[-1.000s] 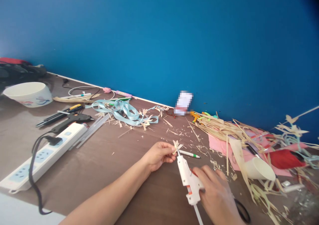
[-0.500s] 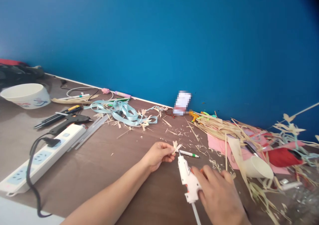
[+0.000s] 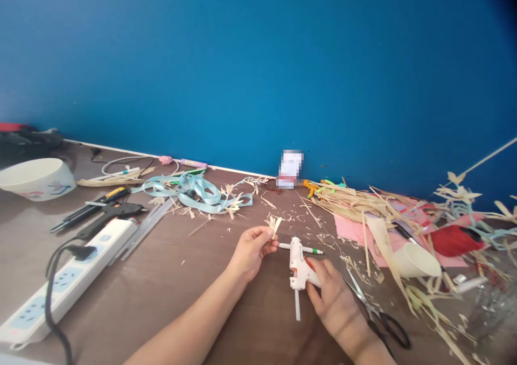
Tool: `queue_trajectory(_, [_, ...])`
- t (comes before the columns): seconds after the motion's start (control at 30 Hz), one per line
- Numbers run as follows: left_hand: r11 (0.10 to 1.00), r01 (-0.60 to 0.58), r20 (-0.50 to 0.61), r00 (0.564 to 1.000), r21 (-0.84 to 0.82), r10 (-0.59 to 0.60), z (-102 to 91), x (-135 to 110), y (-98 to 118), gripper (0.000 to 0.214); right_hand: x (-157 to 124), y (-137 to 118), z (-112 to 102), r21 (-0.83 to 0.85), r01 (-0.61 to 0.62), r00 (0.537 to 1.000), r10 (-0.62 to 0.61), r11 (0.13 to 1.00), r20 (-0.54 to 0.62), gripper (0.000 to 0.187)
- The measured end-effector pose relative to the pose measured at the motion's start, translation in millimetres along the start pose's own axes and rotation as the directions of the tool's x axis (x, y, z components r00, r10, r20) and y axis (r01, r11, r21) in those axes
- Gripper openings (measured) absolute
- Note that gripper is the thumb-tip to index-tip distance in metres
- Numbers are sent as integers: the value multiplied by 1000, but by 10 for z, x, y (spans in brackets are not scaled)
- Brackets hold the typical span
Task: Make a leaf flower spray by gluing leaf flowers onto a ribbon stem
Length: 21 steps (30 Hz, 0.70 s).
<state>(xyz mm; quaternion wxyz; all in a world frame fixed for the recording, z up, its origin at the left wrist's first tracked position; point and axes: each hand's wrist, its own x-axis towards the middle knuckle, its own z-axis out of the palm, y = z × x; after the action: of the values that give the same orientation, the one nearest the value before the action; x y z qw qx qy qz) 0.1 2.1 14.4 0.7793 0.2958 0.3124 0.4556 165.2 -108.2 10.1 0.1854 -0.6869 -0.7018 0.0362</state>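
Observation:
My left hand [image 3: 253,251] is closed, pinching a small pale flower of dried husk strips [image 3: 274,226] between thumb and fingertips. My right hand [image 3: 333,295] grips the handle of a white hot glue gun [image 3: 298,262], whose nozzle points away from me toward the wall. A glue stick [image 3: 298,304] pokes out of the gun's rear. Behind the nozzle lies a white pen with a green band [image 3: 314,251], partly covered by the gun. Black-handled scissors [image 3: 390,322] rest beside my right wrist.
At left are a power strip [image 3: 64,284], a black glue gun [image 3: 117,211], a utility knife [image 3: 91,206] and a white bowl [image 3: 38,179]. Blue ribbon [image 3: 202,192] lies farther back. Husk strips [image 3: 351,198], pink paper [image 3: 347,230] and a paper cup [image 3: 418,260] crowd the right.
The glue gun has drawn away from the flower and turned more upright in view. My left hand has shifted slightly left with the flower. The scissors, hidden before, now show beside my right hand.

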Motion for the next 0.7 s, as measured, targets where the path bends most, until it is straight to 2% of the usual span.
queue_trajectory(0.4, [999,22,21,1000,26,-23,41,-32,-60,24,-70,159,112,40,-35,999,34,999,13,36])
queue_trajectory(0.57, [999,15,26,1000,50,-16,56,-38,-68,24,-13,138,-49,60,-32,999,34,998,-35,35])
queue_trajectory(0.63, [998,4,49,999,65,-8,64,-46,-77,22,66,56,-156,167,-37,995,52,985,-87,25])
queue_trajectory(0.7, [996,-10,77,997,85,4,73,-58,-86,21,178,-61,-226,362,-53,990,97,931,-105,19])
